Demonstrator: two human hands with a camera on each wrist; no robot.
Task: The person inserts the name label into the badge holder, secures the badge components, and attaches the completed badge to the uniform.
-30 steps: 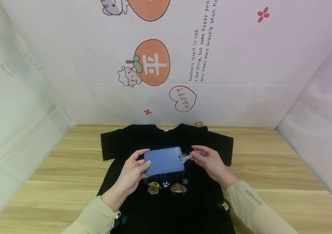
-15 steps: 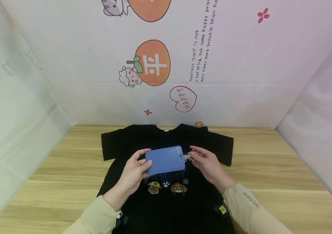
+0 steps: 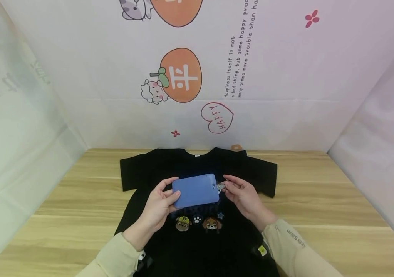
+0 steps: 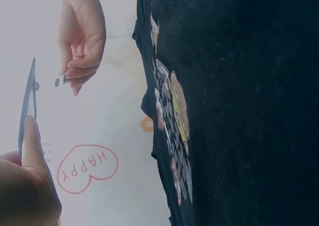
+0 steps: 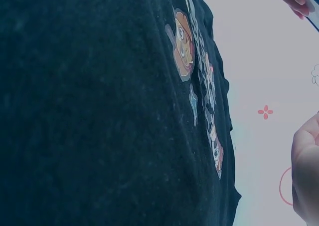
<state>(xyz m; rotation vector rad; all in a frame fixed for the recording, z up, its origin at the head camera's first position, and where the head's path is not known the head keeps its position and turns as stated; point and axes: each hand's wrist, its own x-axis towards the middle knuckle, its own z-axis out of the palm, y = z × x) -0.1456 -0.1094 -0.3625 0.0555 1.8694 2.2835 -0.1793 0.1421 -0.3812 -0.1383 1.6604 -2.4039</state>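
Observation:
A blue card holder (image 3: 196, 190) is held above a black T-shirt (image 3: 197, 165) that lies flat on the wooden table (image 3: 321, 200). My left hand (image 3: 160, 204) grips the holder's left end between thumb and fingers. My right hand (image 3: 242, 194) pinches the small metal clip (image 3: 221, 186) at the holder's right end. From the left wrist view the holder (image 4: 27, 104) appears edge-on, with my right hand (image 4: 79, 41) pinching the clip (image 4: 59, 81) across from it. The shirt's cartoon dog print (image 3: 197, 222) lies just below the hands.
Paper walls printed with an orange fruit (image 3: 180, 75) and a red "HAPPY" heart (image 3: 217, 117) close in the table at the back and both sides. Bare wood shows to the left (image 3: 79, 204) and right of the shirt.
Both hands and the card holder have shifted slightly left and closer together; the right hand's fingers have closed in on the clip.

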